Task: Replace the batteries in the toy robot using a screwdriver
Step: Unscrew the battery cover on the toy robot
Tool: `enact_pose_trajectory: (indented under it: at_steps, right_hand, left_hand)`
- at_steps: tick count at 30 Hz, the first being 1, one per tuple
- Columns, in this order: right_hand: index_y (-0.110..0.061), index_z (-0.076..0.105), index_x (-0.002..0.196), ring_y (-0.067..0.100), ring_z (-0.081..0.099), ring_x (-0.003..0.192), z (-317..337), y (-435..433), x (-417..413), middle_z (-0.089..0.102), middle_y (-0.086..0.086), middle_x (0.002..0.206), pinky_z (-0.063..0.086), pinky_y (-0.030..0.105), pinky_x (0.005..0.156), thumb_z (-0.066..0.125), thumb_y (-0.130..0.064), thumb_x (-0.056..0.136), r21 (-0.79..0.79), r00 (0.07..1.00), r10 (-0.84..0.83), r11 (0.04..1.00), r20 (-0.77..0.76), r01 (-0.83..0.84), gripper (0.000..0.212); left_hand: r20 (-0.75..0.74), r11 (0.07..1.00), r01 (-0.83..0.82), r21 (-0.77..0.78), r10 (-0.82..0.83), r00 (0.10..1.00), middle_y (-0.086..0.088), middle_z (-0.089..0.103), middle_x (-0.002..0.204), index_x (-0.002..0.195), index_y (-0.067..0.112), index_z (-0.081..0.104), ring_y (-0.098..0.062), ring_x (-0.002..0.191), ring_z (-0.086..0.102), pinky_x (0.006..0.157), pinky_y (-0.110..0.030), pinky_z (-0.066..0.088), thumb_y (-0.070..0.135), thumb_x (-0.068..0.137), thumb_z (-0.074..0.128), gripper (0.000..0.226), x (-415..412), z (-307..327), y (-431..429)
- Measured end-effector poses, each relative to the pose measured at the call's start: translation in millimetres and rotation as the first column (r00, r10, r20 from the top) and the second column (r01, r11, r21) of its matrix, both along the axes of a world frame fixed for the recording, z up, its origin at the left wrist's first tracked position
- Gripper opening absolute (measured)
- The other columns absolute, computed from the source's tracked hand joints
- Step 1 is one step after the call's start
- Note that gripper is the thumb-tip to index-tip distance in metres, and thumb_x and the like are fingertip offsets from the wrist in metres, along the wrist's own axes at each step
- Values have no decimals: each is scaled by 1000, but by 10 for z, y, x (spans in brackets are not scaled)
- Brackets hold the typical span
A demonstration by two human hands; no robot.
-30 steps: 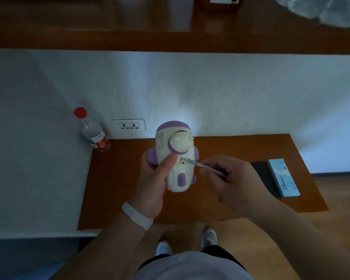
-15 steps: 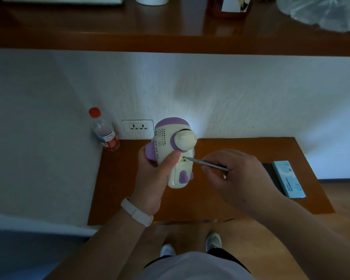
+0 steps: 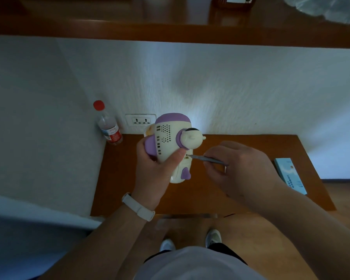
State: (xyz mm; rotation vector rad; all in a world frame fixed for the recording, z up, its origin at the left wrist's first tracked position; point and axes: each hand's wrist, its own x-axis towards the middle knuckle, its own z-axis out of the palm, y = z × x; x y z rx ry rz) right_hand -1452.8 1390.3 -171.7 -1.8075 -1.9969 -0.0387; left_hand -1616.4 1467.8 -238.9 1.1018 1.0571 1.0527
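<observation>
Just above the brown wooden table (image 3: 119, 188), the cream-white plastic toy robot (image 3: 166, 142) is held in the air in front of the white wall. It has a purple domed top, purple stubby side pieces, a small purple foot near its base, rows of speaker holes and slots across the body, and a round cream knob set in a purple collar. Its long axis runs away from the person, with the dome at the far end toward the wall and the base nearest the body, and the perforated side faces up to the camera. The left hand (image 3: 156, 174), with a white band (image 3: 138, 207) on the wrist, grips the toy from the left; its thumb (image 3: 176, 158) lies across the body below the knob. The right hand (image 3: 242, 170) comes in from the right, its fingers curled to pinch a slim grey metal screwdriver (image 3: 206, 158). The shaft lies almost level and points left, its tip touching the toy just beside the thumb. A clear red-capped plastic bottle (image 3: 109, 128) stands in the table's far left corner and a light blue flat box (image 3: 291, 174) lies at its right edge.
</observation>
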Motion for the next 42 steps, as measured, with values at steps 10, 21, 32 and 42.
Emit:
enact_pose_trajectory:
  at_steps: [10, 21, 32, 42]
  right_hand:
    - [-24, 66, 77, 12, 52, 51, 36, -9, 41, 55, -8, 63, 49, 33, 41, 42, -39, 89, -73, 999, -22, 997, 44, 25, 31]
    - [-21, 51, 68, 17, 57, 50, 124, -22, 65, 51, -4, 54, 51, 33, 52, 34, -55, 92, -309, 979, -198, 930, 42, 202, 45]
    - [-21, 55, 81, 14, 55, 58, 77, 23, 126, 53, -5, 65, 45, 27, 54, 44, -51, 95, -369, 989, -144, 918, 26, 144, 35]
    - [-27, 54, 88, 10, 56, 59, 102, 34, 138, 56, -12, 68, 52, 30, 54, 57, -42, 91, -300, 981, -140, 949, -132, 95, 16]
  left_hand:
    - [-100, 996, -38, 76, 46, 994, 11, 64, 115, 124, 32, 42, -2, 96, 70, 68, -25, 60, 46, 54, 82, 82, 64, 32, -77]
    - [-129, 998, -19, 52, 26, 991, 6, 65, 118, 127, 27, 43, -6, 96, 71, 70, -28, 61, 46, 54, 83, 86, 188, -20, -94]
    - [-125, 1000, -3, 8, 4, 992, 8, 65, 113, 122, 31, 44, -4, 94, 70, 67, -26, 60, 43, 55, 82, 78, 231, -29, -52]
    - [-97, 1000, 11, -7, -11, 995, 6, 67, 109, 119, 29, 46, -3, 88, 71, 62, -20, 57, 38, 57, 82, 72, 261, -4, -65]
